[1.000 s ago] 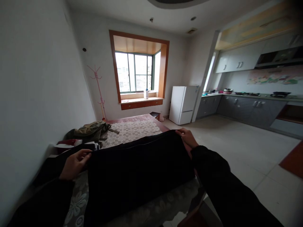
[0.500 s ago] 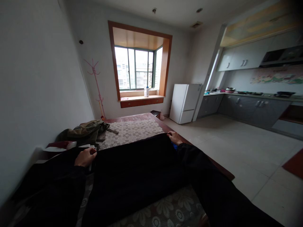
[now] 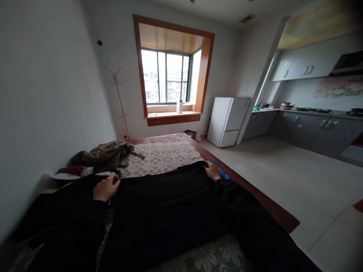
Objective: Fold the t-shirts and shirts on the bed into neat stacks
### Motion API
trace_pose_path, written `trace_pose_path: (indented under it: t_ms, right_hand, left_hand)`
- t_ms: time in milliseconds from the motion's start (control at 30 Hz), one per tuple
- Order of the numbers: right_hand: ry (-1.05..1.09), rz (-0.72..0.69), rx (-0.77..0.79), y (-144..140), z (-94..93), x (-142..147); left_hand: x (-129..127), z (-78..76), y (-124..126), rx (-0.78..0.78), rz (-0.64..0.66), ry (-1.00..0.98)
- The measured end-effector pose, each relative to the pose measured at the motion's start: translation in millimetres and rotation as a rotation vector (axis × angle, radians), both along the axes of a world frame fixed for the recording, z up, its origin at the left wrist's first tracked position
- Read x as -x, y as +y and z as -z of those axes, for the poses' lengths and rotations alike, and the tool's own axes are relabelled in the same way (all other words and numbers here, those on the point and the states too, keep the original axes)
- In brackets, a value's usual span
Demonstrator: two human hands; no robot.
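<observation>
A black garment (image 3: 167, 204) is spread over the table, its far edge drawn fairly straight between my two hands; I cannot tell its exact kind. My left hand (image 3: 104, 189) pinches the far left corner. At the far right corner my right hand (image 3: 212, 172) is closed on the same cloth. Just beyond my right hand, something bright blue (image 3: 222, 172) lies near the table's side, partly hidden. Beneath the garment a floral lace tablecloth (image 3: 159, 155) shows at the far end and along the near side.
A dark green bag (image 3: 102, 153) rests at the table's left side, by the wall. The red-brown table edge (image 3: 266, 200) runs along the right. Further off stand a pink coat rack (image 3: 119, 96), a white fridge (image 3: 227, 121) and a kitchen counter (image 3: 306, 113).
The garment's far edge now lies lower against the tablecloth, and more of the blue thing shows beside my right hand. Both hands keep hold of the cloth. The view has shifted slightly.
</observation>
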State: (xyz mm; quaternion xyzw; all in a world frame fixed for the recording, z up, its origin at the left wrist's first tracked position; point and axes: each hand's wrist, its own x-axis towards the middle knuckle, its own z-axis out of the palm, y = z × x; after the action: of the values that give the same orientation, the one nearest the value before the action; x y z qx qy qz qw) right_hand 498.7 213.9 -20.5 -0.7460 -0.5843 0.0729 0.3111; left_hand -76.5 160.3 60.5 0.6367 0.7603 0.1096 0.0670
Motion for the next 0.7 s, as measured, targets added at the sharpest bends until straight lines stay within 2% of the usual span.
trace_pose_path:
  t_ms: [233, 367, 433, 533, 633, 700]
  right_hand:
    - [0.024, 0.011, -0.037, -2.2, 7.4, -0.8]
    - [0.058, -0.023, -0.038, -3.2, 1.5, 3.8]
    - [0.082, -0.049, -0.038, -9.1, -5.4, 7.1]
    - [0.115, -0.098, -0.054, -37.0, -15.6, 5.3]
    - [0.115, -0.133, -0.071, -94.9, -14.4, -8.2]
    - [0.065, -0.135, -0.060, -144.5, -4.8, -20.5]
  left_hand:
    - [-3.4, 1.8, -4.2, -0.018, -0.034, -0.028]
    - [-6.0, -3.1, -3.3, -0.019, -0.026, -0.058]
    - [-10.6, -8.0, -10.7, -0.039, -0.010, -0.085]
    - [-19.4, -12.0, -46.4, -0.087, 0.048, -0.144]
    - [-21.0, -3.2, -113.0, -0.073, 0.156, -0.221]
    - [-15.1, 8.8, -163.1, 0.000, 0.156, -0.235]
